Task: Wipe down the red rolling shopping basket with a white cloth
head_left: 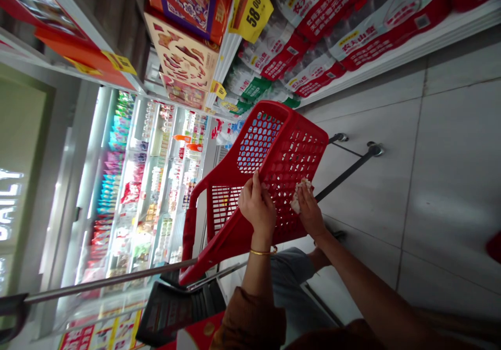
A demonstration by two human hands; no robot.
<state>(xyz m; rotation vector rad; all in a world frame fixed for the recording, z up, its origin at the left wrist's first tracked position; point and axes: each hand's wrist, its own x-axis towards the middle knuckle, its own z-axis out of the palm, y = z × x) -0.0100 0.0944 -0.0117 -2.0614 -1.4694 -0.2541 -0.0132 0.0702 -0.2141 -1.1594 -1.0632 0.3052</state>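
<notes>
Store aisle, view tipping sideways. Grey tile floor [450, 183] is taking up the right of the view; a lit display case [136, 198] of packaged goods is glowing at left. A white shelf [391, 62] is running along the top, holding shrink-wrapped water packs [270, 52]. A red shopping cart [282, 172] is standing mid-view, its far end sitting near the water packs and blocking part of the shelf's lower goods. Its wheels [376, 149] are showing at right. A leg in jeans [291, 277] is showing behind the forearms. Gift boxes [183, 52] are lining the upper shelf. A black plastic thing [168, 313], unclear what, is sitting lower left; a metal pole [113, 282] is crossing in front of the display case.

Both arms are reaching in from the bottom, forearms spreading apart. Left hand [258, 204] is grasping the cart's rim, back of hand facing the camera, one finger pointing along the rim; how tight, can't tell. Right hand [312, 214] is holding a crumpled whitish wipe under its fingers, pressing it to the cart's mesh side, wrist bending slightly.

A yellow price tag [251, 10] reading 58.00 is hanging at the shelf edge. The wipe [295, 201], cloth or paper, can't tell, is touching the mesh. A gold bracelet [261, 252] is circling the left wrist.
</notes>
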